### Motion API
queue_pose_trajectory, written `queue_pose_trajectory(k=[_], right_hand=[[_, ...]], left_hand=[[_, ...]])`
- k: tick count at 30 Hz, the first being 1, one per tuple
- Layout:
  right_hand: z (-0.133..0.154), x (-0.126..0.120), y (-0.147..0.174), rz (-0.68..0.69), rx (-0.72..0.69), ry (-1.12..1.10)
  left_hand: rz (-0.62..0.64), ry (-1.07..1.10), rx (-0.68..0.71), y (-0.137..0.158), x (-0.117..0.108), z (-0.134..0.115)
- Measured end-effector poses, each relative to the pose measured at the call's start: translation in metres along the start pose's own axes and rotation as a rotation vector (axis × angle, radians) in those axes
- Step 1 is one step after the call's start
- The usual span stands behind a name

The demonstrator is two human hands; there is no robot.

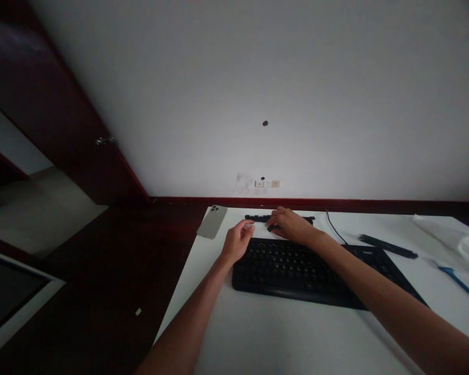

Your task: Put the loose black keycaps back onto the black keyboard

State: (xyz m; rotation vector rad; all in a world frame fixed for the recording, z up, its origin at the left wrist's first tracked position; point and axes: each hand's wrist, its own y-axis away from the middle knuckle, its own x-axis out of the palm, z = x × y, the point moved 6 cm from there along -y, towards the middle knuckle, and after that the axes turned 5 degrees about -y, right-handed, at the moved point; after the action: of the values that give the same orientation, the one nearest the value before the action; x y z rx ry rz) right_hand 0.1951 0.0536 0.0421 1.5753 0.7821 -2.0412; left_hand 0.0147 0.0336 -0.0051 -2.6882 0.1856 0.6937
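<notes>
Reaching behind the keyboard [285, 268]

Black pieces [254, 219] are lined up beyond its far edge, presumably for easy reach. Some are covered by the right hand [286, 224]; whether one is pinched cannot be told. The left hand [237, 241] is loosely curled, thumb and forefinger slightly parted.

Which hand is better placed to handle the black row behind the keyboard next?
Right, I'd judge: the right hand overlaps the black row, fingertips at a small black piece. The left hand is near the row's left end, beside the keyboard's back corner.
</notes>
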Motion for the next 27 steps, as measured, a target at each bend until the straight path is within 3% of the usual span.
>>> queue_pose_trajectory(k=[7, 12, 16, 21, 27], right_hand=[[-0.003, 0.009, 0.000, 0.021, -0.011, 0.009], [0.003, -0.011, 0.021, -0.050, 0.039, -0.204], [0.022, -0.019, 0.047, 0.049, 0.107, -0.426], [0.036, -0.007, 0.067, 0.107, 0.157, -0.582], [0.038, 0.008, 0.068, 0.131, 0.135, -0.627]], left_hand=[[0.001, 0.007, 0.001, 0.001, 0.000, -0.002], [0.003, 0.008, -0.005, 0.002, 0.000, -0.003], [0.005, 0.014, -0.017, 0.002, 0.000, -0.004], [0.003, -0.026, -0.028, 0.004, -0.001, -0.008], [0.013, -0.047, -0.007, 0.005, 0.000, -0.007]])
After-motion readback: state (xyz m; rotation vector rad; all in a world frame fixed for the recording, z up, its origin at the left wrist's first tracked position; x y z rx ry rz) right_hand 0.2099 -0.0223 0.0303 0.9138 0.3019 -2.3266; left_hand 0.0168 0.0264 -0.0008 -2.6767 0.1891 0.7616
